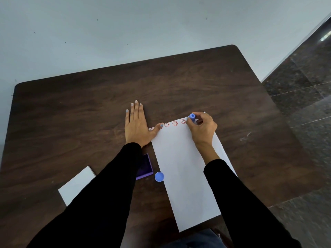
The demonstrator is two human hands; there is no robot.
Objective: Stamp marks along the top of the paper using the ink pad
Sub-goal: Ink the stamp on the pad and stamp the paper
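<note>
The right hand [203, 127] has its fingers [198, 122] closed around a blue stamp [192, 116], pressed upright near the paper's [182, 167] top right corner, beside a row of red smiley marks [175, 123]. The left hand [137, 125] lies flat, fingers spread, on the tabletop [71, 122], thumb on the paper's top left corner. The purple ink pad [146, 167] and a blue cap [159, 176] sit left of the paper.

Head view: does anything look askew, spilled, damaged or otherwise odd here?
Nothing looks spilled or damaged. The paper lies at an angle to the table edge, but the red smiley marks follow its top edge evenly. The left hand pins the corner; the right hand holds the blue stamp. A blue cap lies loose at the paper's left edge.
</note>
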